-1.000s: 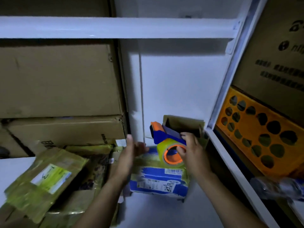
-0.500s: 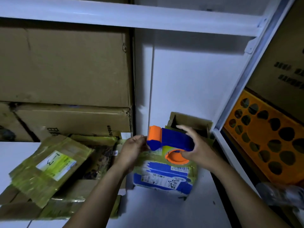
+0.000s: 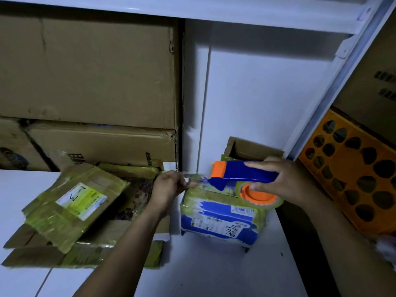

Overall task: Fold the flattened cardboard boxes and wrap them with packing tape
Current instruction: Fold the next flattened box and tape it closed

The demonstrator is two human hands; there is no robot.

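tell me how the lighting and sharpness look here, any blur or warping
Head view: dim, bluish light; the upper shelf throws a hard shadow on the white wall. Head view: the wide lens slants shelf edges. Head view: the tape dispenser is crisp, the left hand pinching the tape end slightly smeared, the lower right corner blurred.

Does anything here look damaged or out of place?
Yes. The small box below the tape dispenser has a torn blue label. The flattened boxes lie in a skewed heap, and the big stacked carton is frayed along its right edge.
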